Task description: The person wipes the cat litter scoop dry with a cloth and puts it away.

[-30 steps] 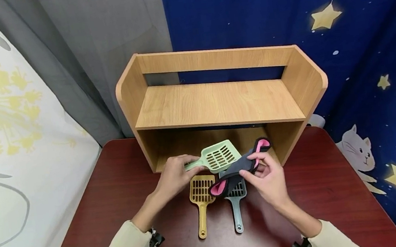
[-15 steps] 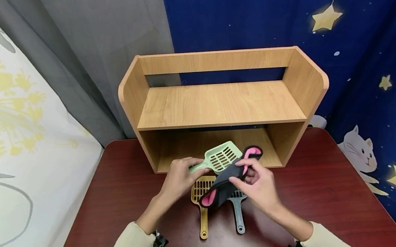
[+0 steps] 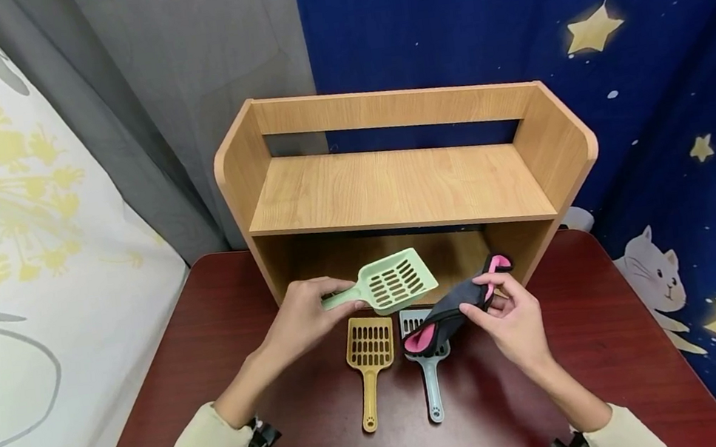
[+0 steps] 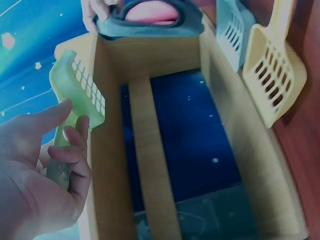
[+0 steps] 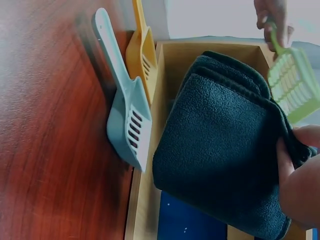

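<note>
The left hand (image 3: 315,307) pinches a green scoop (image 3: 397,282) by its handle (image 3: 343,297) in front of the wooden shelf (image 3: 394,189), and the right hand (image 3: 512,316), I see, pinches a folded dark cloth (image 3: 452,309) with pink inside above the blue scoop (image 3: 429,375), which lies beside the yellow scoop (image 3: 369,365) on the table (image 3: 330,435).

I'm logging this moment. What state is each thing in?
Green scoop: held by its handle in the left hand
Cloth: folded, held in the right hand
Yellow scoop: lying on the table, unheld
Blue scoop: lying on the table, unheld
Shelf: upright on the table
</note>
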{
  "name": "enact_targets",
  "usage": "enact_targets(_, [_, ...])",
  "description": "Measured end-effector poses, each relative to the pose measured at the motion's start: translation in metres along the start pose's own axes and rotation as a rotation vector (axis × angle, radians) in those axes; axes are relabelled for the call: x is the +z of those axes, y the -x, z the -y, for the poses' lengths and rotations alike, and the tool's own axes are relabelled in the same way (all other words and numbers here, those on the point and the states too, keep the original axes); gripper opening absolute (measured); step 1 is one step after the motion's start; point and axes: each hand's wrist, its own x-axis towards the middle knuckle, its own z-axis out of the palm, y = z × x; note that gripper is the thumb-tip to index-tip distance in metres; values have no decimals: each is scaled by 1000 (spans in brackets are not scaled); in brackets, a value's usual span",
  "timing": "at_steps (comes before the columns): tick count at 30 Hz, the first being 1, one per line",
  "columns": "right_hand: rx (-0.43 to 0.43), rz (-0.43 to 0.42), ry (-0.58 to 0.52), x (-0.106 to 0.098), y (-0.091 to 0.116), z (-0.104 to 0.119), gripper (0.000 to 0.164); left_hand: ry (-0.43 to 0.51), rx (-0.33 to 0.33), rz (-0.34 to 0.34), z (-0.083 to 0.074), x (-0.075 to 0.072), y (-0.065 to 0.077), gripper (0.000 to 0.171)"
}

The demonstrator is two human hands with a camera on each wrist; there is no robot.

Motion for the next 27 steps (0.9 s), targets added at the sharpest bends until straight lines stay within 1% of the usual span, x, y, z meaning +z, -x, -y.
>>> enact_targets(2, [17, 10, -7, -2, 1, -2, 45, 6, 14, 7, -5, -9, -4, 27])
enact_targets(4, [20, 24, -18, -4, 2, -3, 45, 8, 30, -1, -9, -19, -9, 27])
enact_targets(7, [13, 45, -19, -8, 4, -4, 46, -11, 46, -29, -10, -35, -18, 27])
enact_targets(10, [6, 70, -9, -10, 5, -3, 47, -55, 27, -76, -9, -50, -29, 29])
enact_targets(14, [7, 91, 21, -13, 7, -3, 48, -116, -28, -101, -3, -66, -44, 31])
enact_targets(20, [9, 96, 38, -14, 9, -4, 47, -240, -111, -109, 9, -79, -65, 34])
enact_targets(24, [5, 102, 32, -15, 10, -5, 47, -292, -159, -142, 14, -82, -79, 33])
enact_targets(27, [6, 104, 38, -15, 10, -7, 47, -319, -192, -161, 16, -82, -89, 27])
